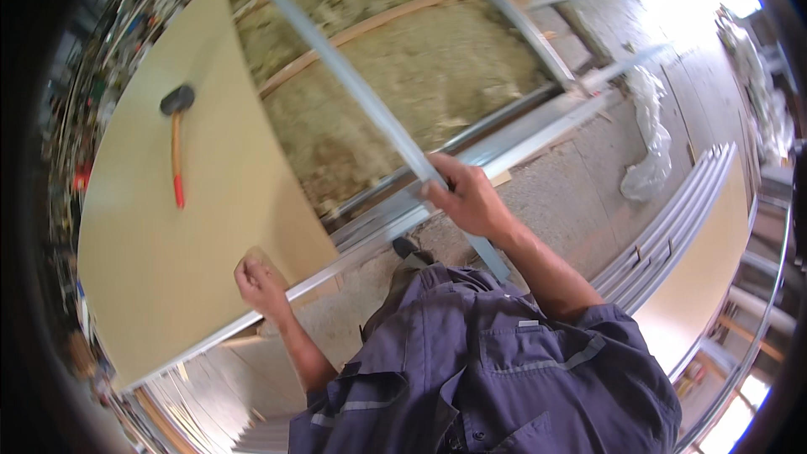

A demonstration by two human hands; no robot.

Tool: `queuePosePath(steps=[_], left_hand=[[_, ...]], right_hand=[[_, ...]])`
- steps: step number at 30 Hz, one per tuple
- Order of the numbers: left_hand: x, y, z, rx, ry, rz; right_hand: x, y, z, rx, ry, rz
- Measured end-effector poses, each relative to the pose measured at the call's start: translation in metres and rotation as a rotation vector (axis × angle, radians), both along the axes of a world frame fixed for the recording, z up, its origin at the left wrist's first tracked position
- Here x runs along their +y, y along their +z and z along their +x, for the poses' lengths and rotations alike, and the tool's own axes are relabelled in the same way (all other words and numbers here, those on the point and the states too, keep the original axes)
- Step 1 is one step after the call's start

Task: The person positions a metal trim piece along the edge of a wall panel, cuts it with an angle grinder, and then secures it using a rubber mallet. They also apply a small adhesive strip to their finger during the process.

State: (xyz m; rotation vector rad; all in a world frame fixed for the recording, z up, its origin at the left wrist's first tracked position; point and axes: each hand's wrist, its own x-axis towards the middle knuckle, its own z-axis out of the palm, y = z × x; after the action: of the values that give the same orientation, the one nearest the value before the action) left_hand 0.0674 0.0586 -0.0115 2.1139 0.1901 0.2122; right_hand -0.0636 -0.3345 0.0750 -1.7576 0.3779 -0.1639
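Note:
My right hand (472, 199) grips a long light-grey metal profile (357, 92) near its lower end. The profile slants from the upper left across the frame, and its end sticks out below my hand in front of my body. My left hand (262, 282) is closed with curled fingers above the near edge of a beige board (210, 261). Whatever those fingers may hold is hidden, and they are slightly blurred. Farther up the board lies a mallet (176, 139) with a black head and a wooden handle ending in red.
Yellowish insulation (420, 67) fills a metal frame (521, 147) with wooden battens (395, 17) across it. At the right, a bundle of metal profiles (672, 223) rests on another board (702, 286). Crumpled clear plastic (649, 139) lies on the floor. Cluttered small items (109, 59) line the far left.

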Motion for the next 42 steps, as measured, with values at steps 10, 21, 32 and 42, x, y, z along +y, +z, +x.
queuePosePath(steps=[10, 21, 32, 42], left_hand=[[-0.356, 0.146, -0.207, -0.357, -1.131, -0.149], [-0.621, 0.12, -0.327, -0.302, -2.055, 0.562], [-0.9, 0.048, -0.37, 0.246, -1.772, 0.585], [-1.211, 0.088, -0.396, 0.355, -1.598, 0.338]], right_hand=[[-0.136, -0.034, -0.248, -0.194, 0.044, -0.176], [-0.318, -0.027, -0.43, -0.049, -0.161, -0.325], [-0.639, -0.07, -0.614, -0.421, -1.494, 0.228], [-0.487, -0.428, -0.819, 1.311, -0.919, -0.101]])
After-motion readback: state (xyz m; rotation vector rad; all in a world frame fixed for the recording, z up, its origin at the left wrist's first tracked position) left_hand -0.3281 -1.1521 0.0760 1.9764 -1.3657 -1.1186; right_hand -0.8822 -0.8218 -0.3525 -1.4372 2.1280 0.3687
